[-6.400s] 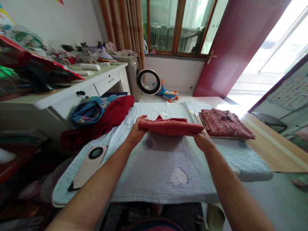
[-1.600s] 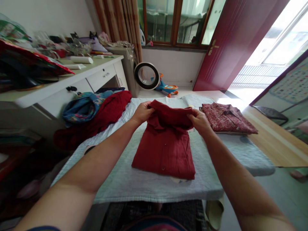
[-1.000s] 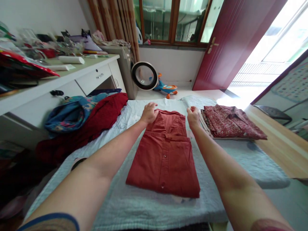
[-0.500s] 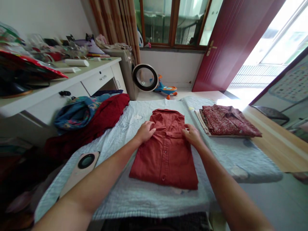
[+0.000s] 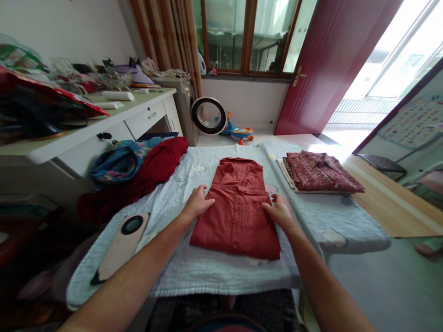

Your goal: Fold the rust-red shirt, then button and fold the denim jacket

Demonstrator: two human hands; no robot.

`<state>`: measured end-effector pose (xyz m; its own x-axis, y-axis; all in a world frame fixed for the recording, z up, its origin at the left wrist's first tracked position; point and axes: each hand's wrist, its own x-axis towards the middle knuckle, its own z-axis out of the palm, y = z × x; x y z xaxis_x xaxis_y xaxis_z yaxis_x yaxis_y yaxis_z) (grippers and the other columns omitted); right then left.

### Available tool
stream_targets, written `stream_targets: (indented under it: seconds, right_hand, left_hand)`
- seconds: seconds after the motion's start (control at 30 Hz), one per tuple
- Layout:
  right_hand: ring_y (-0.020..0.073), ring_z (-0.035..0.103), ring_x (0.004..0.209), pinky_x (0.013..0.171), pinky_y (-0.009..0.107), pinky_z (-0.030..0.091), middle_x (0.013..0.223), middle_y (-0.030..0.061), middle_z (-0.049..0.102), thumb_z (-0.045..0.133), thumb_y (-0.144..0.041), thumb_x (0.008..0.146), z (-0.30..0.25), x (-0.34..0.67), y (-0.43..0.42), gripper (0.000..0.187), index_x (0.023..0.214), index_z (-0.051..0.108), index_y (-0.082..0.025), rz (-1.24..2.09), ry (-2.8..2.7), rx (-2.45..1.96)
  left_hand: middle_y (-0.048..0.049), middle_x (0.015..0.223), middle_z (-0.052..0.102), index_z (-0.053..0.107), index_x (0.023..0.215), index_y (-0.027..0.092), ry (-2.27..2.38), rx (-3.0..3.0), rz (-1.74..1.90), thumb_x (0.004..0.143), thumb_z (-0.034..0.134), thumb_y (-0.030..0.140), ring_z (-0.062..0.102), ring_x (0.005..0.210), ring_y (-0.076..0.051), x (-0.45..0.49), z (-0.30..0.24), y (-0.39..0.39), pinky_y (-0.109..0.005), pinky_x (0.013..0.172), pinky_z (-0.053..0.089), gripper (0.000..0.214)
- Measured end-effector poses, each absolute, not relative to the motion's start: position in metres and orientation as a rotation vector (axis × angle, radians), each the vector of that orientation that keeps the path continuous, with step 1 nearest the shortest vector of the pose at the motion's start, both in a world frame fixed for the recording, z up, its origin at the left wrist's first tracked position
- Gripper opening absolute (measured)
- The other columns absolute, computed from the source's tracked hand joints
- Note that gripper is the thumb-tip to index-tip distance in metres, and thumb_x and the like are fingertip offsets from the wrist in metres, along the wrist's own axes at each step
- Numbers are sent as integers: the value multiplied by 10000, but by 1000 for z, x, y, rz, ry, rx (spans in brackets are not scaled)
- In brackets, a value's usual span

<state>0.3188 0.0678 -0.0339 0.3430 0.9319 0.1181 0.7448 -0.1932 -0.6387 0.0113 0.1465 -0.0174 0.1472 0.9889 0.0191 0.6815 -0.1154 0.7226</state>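
Observation:
A rust-red buttoned shirt lies folded into a rectangle, collar at the far end, on the pale blue cloth. My left hand is at its left edge, thumb and fingers apart, the thumb tip reaching the fabric. On the opposite edge, my right hand has its thumb touching the shirt and its fingers spread away from the thumb. Neither hand grips the fabric. To the left of my left forearm rests a phone with a large round dark camera ring.
Folded patterned dark-red clothes are stacked at the right. Crumpled red cloth and blue floral fabric lie at the left, beside a cluttered white desk. Behind stands a washing machine with its round door swung out.
Both hands have slid toward me along the shirt's sides, and the left has moved slightly outward. The shirt stays folded, while the camera view has shifted a little.

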Motion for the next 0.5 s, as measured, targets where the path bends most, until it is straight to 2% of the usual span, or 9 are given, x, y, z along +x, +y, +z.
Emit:
stream_targets:
  seconds: [0.07, 0.1, 0.17, 0.27, 0.37, 0.5]
  right_hand:
    - [319, 546, 1162, 970, 422, 432, 1216, 172, 601, 635, -384, 737, -22, 313, 77, 525, 1201, 572, -147, 167, -1571, -2006]
    - [312, 518, 1206, 1006, 417, 406, 1281, 167, 574, 630, -359, 746, -16, 309, 83, 540, 1240, 558, -151, 166, -1653, -1964]
    - [288, 531, 1187, 1009, 391, 391, 1267, 146, 600, 629, -313, 760, -5, 301, 99, 535, 1265, 552, -154, 286, -1871, -1876]
    - [244, 604, 1008, 864, 319, 433, 1133, 115, 665, 621, -314, 786, 7, 290, 123, 419, 1173, 601, -156, 551, -2106, -1854]
    - [208, 610, 850, 713, 272, 415, 1005, 83, 684, 645, -366, 777, 12, 285, 140, 318, 1025, 646, -168, 695, -2227, -1869]
    - [185, 597, 753, 624, 253, 390, 919, 60, 679, 699, -395, 726, 17, 285, 150, 379, 1024, 645, -166, 802, -2241, -1898]
  left_hand:
    - [-144, 1233, 589, 536, 1212, 135, 1525, 2143, 730, 741, 667, 257, 561, 1176, -265, 19, -12, 153, -378, 1030, 431, 504]
    - [-144, 1262, 582, 549, 1214, 139, 1444, 2256, 712, 772, 646, 277, 545, 1203, -262, 24, -8, 158, -374, 1056, 406, 474]
    - [-134, 1268, 599, 573, 1216, 145, 1272, 2401, 592, 842, 586, 354, 555, 1194, -254, 38, 0, 168, -368, 1054, 400, 429]
    - [-127, 1241, 641, 617, 1187, 149, 1134, 2473, 326, 871, 546, 461, 584, 1159, -266, 60, 9, 185, -369, 1019, 410, 449]
    - [-106, 1180, 684, 638, 1174, 158, 1047, 2388, 168, 845, 551, 548, 633, 1065, -249, 76, 14, 200, -308, 915, 457, 517]
    - [-90, 1112, 705, 655, 1126, 147, 992, 2283, 41, 757, 621, 607, 656, 970, -222, 89, 19, 213, -246, 786, 477, 590]
